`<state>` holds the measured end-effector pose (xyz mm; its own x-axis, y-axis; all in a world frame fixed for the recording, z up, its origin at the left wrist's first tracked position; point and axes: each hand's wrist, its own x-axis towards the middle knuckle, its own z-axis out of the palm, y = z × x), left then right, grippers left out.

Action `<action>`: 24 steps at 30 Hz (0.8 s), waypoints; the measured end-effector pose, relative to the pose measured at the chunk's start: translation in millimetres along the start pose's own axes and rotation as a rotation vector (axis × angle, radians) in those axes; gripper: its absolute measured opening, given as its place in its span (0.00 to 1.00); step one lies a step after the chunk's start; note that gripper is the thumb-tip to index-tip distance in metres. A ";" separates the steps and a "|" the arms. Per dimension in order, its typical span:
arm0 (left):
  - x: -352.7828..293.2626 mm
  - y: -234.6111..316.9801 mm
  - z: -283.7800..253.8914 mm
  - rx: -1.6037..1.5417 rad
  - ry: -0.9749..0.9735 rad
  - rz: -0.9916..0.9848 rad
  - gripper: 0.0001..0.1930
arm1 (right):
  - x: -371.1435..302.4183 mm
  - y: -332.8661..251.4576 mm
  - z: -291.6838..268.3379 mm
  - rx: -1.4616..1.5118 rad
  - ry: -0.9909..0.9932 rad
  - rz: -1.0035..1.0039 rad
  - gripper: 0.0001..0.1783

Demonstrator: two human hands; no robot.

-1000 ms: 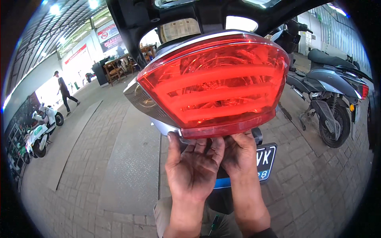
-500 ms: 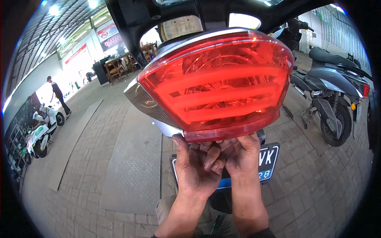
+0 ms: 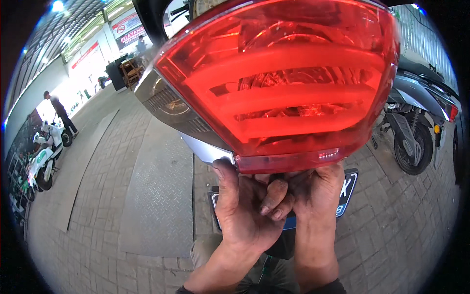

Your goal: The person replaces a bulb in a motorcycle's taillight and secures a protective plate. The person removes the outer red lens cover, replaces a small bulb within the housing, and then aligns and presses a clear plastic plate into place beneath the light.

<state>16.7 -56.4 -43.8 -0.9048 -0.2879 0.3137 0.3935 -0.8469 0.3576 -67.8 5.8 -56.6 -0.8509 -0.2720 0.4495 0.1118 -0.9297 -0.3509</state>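
Note:
A large red tail light (image 3: 293,105) on the rear of a motor scooter fills the upper middle, with a smoky turn signal lens (image 3: 171,105) on its left side. Beneath it, my left hand (image 3: 247,210) is palm up, its thumb pressed against the lower left corner beside a silver trim piece (image 3: 208,149). Its other fingers curl under the light. My right hand (image 3: 318,193) grips the lower edge on the right, thumb up against it; most of its fingers are hidden. The fingers of both hands meet in the middle. Behind my wrists hangs a black number plate (image 3: 348,188), partly covered.
A grey scooter (image 3: 416,117) is parked at the right. Metal floor plates (image 3: 159,201) lie on the paving at the left. Farther off are a white motorcycle (image 3: 44,159), a standing person (image 3: 59,112) and a wooden chair (image 3: 131,73). A dark green tool handle (image 3: 267,269) shows below my wrists.
The tail light appears larger and closer, covering more of the upper view. Both hands stay at its lower edge and appear slightly farther right; less of the number plate shows.

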 end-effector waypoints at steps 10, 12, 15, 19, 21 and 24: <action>-3.9 3.3 -1.0 -0.062 -0.015 -0.029 0.32 | -13.5 -2.5 26.5 -0.041 0.184 0.019 0.20; -3.9 3.7 -4.9 -0.074 -0.047 -0.044 0.33 | -13.9 -4.4 29.0 -0.019 0.148 0.011 0.20; -2.3 3.5 -5.7 -0.064 -0.079 -0.032 0.33 | -14.8 -9.1 31.2 0.067 0.158 0.030 0.18; -1.2 -1.8 -1.0 -0.146 -0.022 0.007 0.35 | -12.4 -21.2 22.0 0.417 0.026 0.161 0.20; 0.8 -0.8 0.8 -0.078 -0.029 -0.006 0.37 | -16.8 -27.3 31.0 0.292 0.109 0.142 0.23; 1.5 0.6 -1.1 -0.023 -0.048 -0.022 0.39 | -20.1 -32.6 29.7 0.236 0.002 0.172 0.28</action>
<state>15.4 -57.8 -44.1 -0.9042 -0.2480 0.3478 0.3694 -0.8629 0.3449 -39.1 34.2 -29.8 -0.8100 -0.4306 0.3981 0.3711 -0.9020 -0.2207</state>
